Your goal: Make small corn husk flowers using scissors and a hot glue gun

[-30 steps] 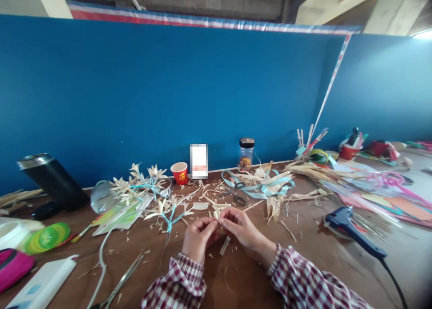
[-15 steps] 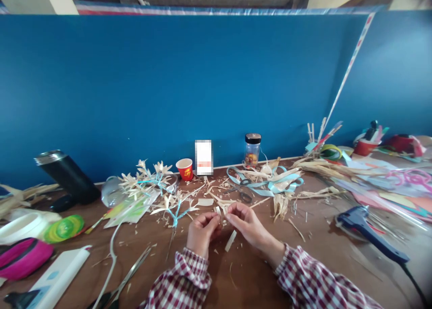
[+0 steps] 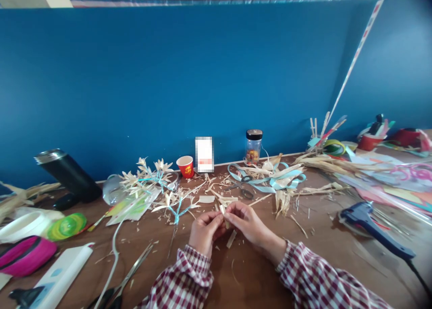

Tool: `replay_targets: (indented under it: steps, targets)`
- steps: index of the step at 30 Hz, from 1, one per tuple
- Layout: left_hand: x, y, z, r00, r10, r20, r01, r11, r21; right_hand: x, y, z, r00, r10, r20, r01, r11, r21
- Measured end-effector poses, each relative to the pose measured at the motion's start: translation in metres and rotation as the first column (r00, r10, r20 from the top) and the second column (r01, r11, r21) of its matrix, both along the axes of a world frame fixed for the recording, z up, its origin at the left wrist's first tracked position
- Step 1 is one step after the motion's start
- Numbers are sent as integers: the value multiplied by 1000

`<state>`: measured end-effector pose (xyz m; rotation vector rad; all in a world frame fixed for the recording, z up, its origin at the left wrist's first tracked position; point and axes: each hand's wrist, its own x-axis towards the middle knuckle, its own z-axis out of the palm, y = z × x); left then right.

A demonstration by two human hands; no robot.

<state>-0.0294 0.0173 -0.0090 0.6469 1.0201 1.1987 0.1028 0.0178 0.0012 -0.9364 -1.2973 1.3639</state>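
Observation:
Between my two hands is a small pale strip of dried husk (image 3: pixel 222 208), pinched at the fingertips. My left hand (image 3: pixel 206 230) is closed on it from the left, thumb against the forefinger. From the right, my right hand (image 3: pixel 245 223) pinches the same piece, and its fingertips meet those of the left. Part of the strip is hidden by my fingers. Just below my hands a loose pale strip (image 3: pixel 231 239) lies on the brown table. Left of them rests a husk flower stem wrapped in light blue (image 3: pixel 176 216).
Scissors (image 3: pixel 131 273) lie at the front left beside a white cord and a power strip (image 3: pixel 65 273). A blue glue gun (image 3: pixel 374 226) rests at the right. Behind are a red paper cup (image 3: pixel 185 167), a lidded jar (image 3: pixel 254 147), blue ribbon (image 3: pixel 293 183) and a tilted black flask (image 3: pixel 69 174).
My fingertips have come closer together, now meeting at the strip, which stands a little more upright. The whole view has shifted slightly.

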Motion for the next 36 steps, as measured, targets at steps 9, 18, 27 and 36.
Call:
replay_targets:
  steps: [9,18,27,36]
  targets:
    - [-1,0,4,999,-20,33,21,998,-51,1,1,-1,1000,2,28,-2,1000,-14]
    - [-4,-1,1,985,-82,-149,100,988,117,2,3,-6,965,-188,185,153,970,190]
    - [-6,2,-6,979,-56,-196,89,982,165,1,2,-8,965,-161,206,129,979,161]
    - [-6,1,-2,946,-25,-322,95,975,203,1,-1,-3,933,-182,311,112,967,229]
